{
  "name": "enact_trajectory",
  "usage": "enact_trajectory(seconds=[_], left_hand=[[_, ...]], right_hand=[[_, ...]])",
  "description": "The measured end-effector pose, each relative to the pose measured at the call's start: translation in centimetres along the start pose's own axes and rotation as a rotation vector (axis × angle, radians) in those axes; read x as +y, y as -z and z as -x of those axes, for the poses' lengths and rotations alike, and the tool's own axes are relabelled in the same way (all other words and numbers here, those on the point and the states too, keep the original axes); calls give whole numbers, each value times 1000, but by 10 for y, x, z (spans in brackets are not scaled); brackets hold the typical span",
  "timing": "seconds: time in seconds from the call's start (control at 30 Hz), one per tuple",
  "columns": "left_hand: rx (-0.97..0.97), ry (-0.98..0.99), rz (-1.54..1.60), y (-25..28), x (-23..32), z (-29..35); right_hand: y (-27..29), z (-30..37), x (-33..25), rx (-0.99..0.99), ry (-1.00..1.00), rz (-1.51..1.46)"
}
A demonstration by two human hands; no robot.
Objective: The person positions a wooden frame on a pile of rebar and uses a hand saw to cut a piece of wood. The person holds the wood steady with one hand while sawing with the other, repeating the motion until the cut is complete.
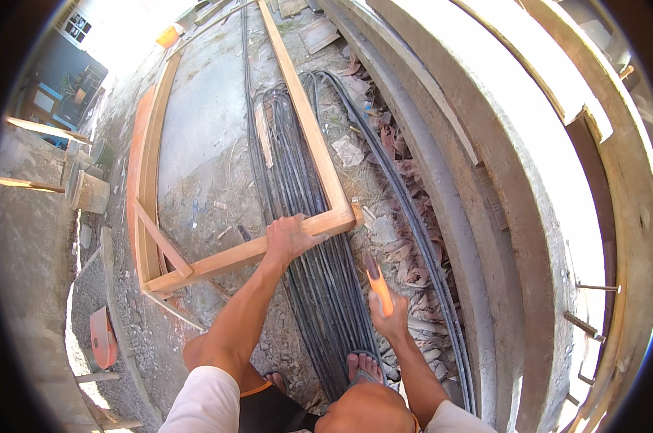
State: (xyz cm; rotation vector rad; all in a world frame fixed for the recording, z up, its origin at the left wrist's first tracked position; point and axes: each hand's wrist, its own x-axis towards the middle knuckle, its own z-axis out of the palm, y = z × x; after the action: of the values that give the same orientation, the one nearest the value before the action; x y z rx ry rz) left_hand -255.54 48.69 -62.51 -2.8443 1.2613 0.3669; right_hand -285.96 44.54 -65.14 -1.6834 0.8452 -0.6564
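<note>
A light-brown wooden frame point(306, 108) with long side rails and a short end rail lies in front of me, tilted across the ground. My left hand point(289, 238) grips the end rail close to its right corner, fingers over the top edge. A diagonal brace point(163, 240) crosses the frame's left corner. To the right and below the corner, my right hand point(390, 314) is closed around an orange-handled hand tool point(378, 285). Its dark, narrow metal end points up toward the frame's corner, apart from the wood. The exact kind of tool is unclear.
A bundle of black pipes or cables point(326, 303) runs under the frame and past my feet. Thick stacked planks point(442, 130) rise on the right, with nails point(598, 288) sticking out. On the left are a bucket point(90, 192) and a reddish object point(103, 338). Rubble and dry leaves cover the ground.
</note>
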Motion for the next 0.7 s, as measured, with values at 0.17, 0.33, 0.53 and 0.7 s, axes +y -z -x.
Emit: enact_trajectory(seconds=[0.17, 0.33, 0.53, 0.7], left_hand=[[-12, 8, -15, 5, -4, -4], [27, -38, -22, 3, 5, -7], [28, -39, -2, -10, -8, -2], [95, -40, -56, -16, 1, 4]], right_hand=[[75, 160, 34, -160, 14, 203], [8, 29, 61, 31, 242, 117], [9, 38, 21, -44, -81, 27], [74, 166, 47, -97, 34, 192]])
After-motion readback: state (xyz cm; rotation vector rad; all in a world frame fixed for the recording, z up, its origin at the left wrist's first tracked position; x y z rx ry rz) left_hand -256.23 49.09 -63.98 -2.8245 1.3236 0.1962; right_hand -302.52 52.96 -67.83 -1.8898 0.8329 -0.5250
